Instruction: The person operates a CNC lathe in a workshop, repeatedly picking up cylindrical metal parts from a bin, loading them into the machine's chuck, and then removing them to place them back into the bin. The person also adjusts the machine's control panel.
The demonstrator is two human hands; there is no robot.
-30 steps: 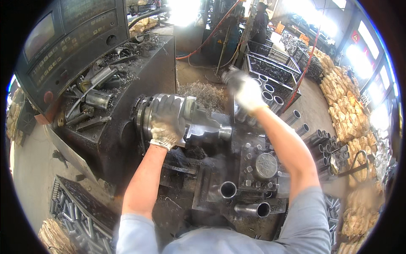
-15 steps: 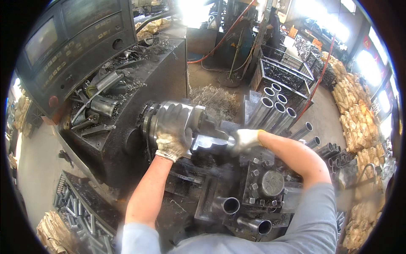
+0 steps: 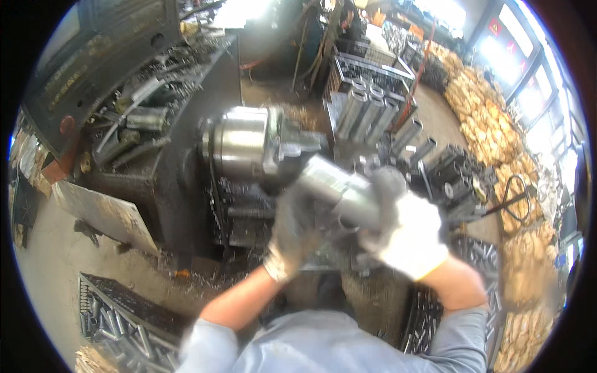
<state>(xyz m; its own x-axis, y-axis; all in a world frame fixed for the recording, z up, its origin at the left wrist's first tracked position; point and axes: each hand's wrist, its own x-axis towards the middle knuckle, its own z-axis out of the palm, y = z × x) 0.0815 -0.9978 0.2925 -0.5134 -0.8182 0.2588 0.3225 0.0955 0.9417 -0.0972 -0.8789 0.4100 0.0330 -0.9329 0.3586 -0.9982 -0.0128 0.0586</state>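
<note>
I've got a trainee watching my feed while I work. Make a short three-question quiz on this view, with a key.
1. True or false: the left hand and the right hand are both gloved.

2. Where in the picture does the chuck sit relative to the metal part at the hands?
A) To its left
B) To its right
C) Straight below it

3. Fill in the blank: the crate at the lower ____ of the picture holds metal pieces.

Key:
1. True
2. A
3. left
</note>
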